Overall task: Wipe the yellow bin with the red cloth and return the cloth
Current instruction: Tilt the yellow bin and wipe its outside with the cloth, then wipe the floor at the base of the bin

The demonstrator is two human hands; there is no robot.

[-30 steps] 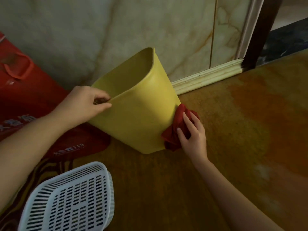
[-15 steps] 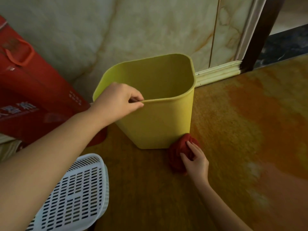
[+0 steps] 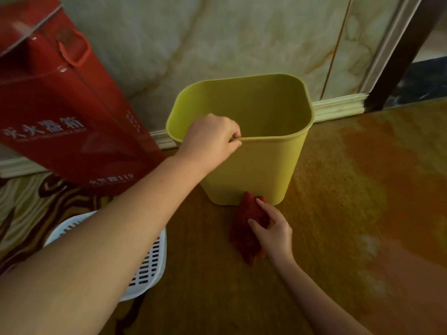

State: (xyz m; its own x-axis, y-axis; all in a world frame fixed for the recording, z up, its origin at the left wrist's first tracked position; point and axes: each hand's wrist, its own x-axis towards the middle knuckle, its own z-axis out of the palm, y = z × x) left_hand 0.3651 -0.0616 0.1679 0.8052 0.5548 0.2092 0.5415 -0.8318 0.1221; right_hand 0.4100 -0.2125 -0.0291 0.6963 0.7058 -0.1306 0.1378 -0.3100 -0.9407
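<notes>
The yellow bin stands upright on the brown floor near the wall, its open mouth facing up and nothing visible inside. My left hand pinches its near rim. The red cloth lies bunched on the floor at the bin's near bottom edge, its top touching the bin's base. My right hand rests on the cloth, fingers curled into it.
A red box with a handle and white lettering leans against the marble wall to the left. A white slatted basket sits at the lower left, partly under my left arm. A dark door frame stands at the right.
The bin went from tilted on its side to standing upright. My right hand brought the cloth down from the bin's side to the floor at its base.
</notes>
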